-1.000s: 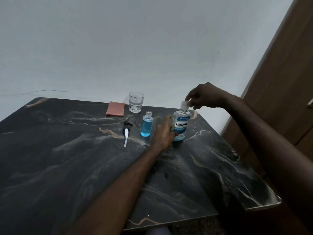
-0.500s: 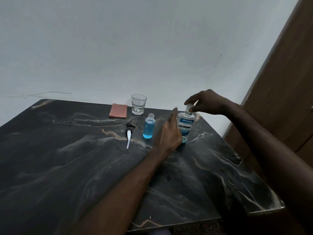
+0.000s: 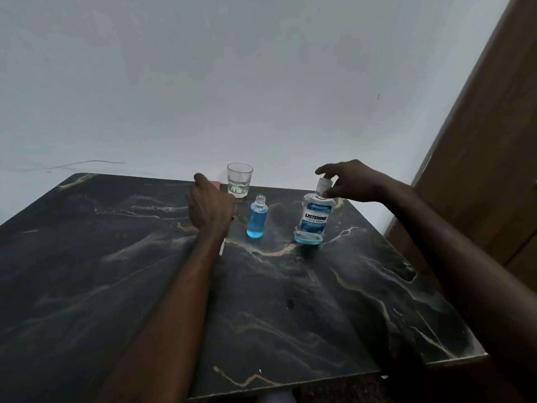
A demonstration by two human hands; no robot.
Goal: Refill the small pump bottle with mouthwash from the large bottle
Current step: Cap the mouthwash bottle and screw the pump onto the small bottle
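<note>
Two hands: right hand [image 3: 353, 181] fingers pinch the cap of the "LISTERINE COOL MINT" bottle [image 3: 313, 219] (upright); left hand [image 3: 209, 207] fingers curled, empty.

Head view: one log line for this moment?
right hand: gripping cap of large bottle | left hand: free | small bottle: open, upright

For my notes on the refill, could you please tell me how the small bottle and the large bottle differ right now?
The small bottle is uncapped with an open neck; the large bottle has a white cap, pinched by the right hand. The small bottle is mostly full; the large bottle is nearly empty and labelled. Both are clear, upright, holding blue liquid.
</note>
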